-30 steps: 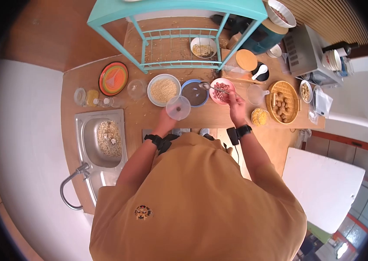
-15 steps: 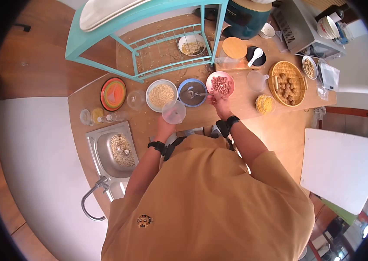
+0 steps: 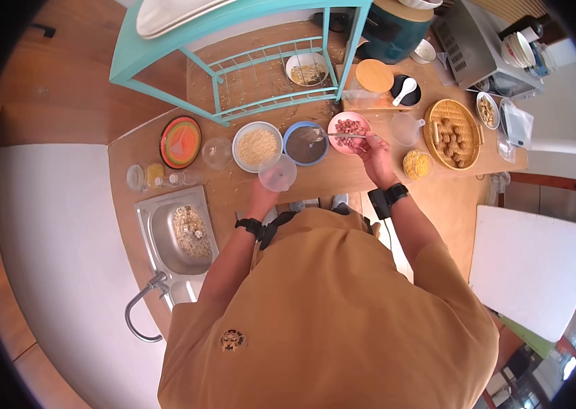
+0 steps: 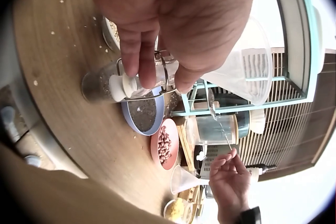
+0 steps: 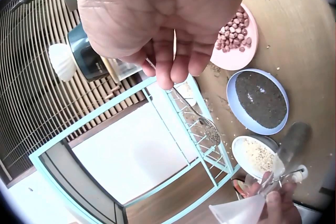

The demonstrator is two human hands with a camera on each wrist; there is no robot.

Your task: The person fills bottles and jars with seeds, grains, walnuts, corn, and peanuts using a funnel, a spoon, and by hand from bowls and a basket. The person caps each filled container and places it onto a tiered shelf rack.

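Observation:
In the head view my left hand (image 3: 262, 199) is under a clear funnel (image 3: 277, 172). The left wrist view shows its fingers around the neck of a glass bottle (image 4: 95, 86) with a wire clasp and white stopper; the funnel (image 4: 245, 69) stands at its mouth. My right hand (image 3: 377, 162) pinches the handle of a metal spoon (image 3: 348, 135) near the pink bowl (image 3: 366, 123). The spoon's bowl (image 5: 211, 131) carries dark grains in the right wrist view. In the head view it is over the blue bowl (image 3: 305, 146) of dark grains.
A bowl of pale flakes (image 3: 256, 146) stands left of the blue bowl. To the right are another funnel (image 3: 406, 129), a yellow-filled container (image 3: 416, 164) and a walnut basket (image 3: 449, 103). A turquoise rack (image 3: 220, 112) stands behind; a sink (image 3: 155, 235) lies at left.
Compared with half a second ago, my right hand has moved right and the spoon has risen out of the blue bowl. My left hand still holds the bottle and funnel. The head view has shifted slightly.

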